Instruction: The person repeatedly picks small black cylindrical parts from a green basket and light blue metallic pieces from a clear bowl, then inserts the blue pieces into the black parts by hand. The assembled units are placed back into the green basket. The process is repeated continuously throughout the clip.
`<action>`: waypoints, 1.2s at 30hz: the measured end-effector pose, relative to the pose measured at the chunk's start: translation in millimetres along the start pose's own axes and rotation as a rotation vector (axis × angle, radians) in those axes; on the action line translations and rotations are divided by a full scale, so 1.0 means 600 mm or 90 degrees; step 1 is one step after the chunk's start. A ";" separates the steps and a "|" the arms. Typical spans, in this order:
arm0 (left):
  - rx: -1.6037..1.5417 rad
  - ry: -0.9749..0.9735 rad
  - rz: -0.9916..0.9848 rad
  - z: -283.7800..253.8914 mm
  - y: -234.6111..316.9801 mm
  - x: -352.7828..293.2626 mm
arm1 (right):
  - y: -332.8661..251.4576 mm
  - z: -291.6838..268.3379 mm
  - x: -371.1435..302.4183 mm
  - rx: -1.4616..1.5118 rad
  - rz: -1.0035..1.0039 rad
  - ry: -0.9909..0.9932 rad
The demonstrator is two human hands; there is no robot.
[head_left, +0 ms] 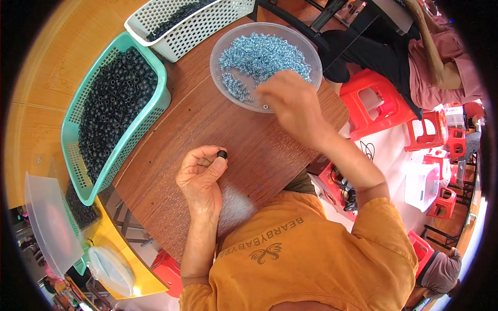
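Observation:
My left hand (pixel 199 176) is raised over the wooden table, pinching a small black round plastic part (pixel 222 154) between thumb and forefinger. At the near side of a clear round tub (pixel 220 85), my right hand (pixel 293 101) reaches in from the right; its fingers are bent and smeared by motion, so I cannot see whether they hold anything. Heaped in the tub are many small shiny blue-silver metal rings (pixel 264 54). One loose ring (pixel 265 106) lies near the tub's close rim, just below my right fingers.
A teal basket (pixel 162 85) full of black round parts (pixel 116 88) stands at the left. Behind it is a white perforated basket (pixel 199 39) with black pieces. The brown table (pixel 171 122) lies before me. Red stools (pixel 376 106) and a seated person (pixel 441 62) are at the right.

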State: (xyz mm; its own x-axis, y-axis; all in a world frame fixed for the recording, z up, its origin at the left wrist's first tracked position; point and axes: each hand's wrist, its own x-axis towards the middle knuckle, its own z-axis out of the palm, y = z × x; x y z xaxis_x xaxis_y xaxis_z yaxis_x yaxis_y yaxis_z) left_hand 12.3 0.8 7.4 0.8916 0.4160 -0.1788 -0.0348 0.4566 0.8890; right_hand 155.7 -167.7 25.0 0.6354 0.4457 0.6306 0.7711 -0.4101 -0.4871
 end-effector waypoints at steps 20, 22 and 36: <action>-0.012 -0.004 -0.083 -0.008 -0.010 0.001 | 0.066 0.043 0.060 -0.207 -0.132 -0.268; -0.008 -0.003 -0.078 -0.008 -0.010 0.000 | 0.064 0.026 0.056 -0.101 -0.013 -0.263; -0.108 -0.035 -0.117 0.021 0.001 0.002 | 0.007 -0.030 0.031 0.622 0.539 -0.234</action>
State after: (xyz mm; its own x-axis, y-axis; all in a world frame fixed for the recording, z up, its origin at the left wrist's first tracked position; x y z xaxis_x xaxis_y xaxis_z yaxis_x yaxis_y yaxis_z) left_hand 19.0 -8.2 13.3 0.9132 0.2726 -0.3030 0.0588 0.6477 0.7597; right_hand 170.0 -175.8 45.5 0.7834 0.5886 -0.1997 -0.2466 -0.0007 -0.9691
